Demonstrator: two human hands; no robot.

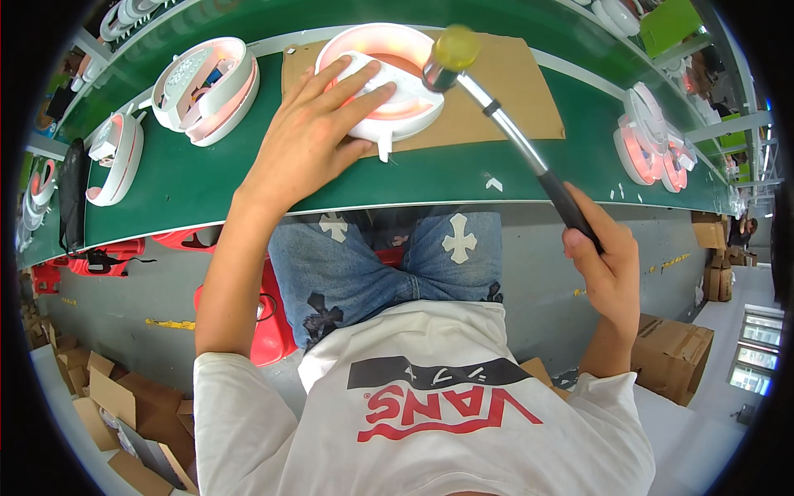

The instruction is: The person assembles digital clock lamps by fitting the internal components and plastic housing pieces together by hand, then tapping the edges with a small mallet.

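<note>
While the person's legs (380, 264) sit at the near edge of a green table (447, 183), the right hand (608, 252) has its grip closed around the black handle of a hammer (517, 140), which slants away toward the far left. Farther in, the left hand (318, 120) lies on a white, rounded plastic housing (407, 91), its grip open, with the fingers spread over the inner panel and the thumb by the near rim. That housing rests on brown cardboard (517, 99) in the middle of the table. Over its right side is the hammer's yellow-ended head; whether they touch, I cannot tell. To the left stand a smaller white part (128, 157) and, farther, a second housing (178, 76). White and pinkish pieces (647, 136) lie well to the right. Beyond runs a white rail (571, 66).
</note>
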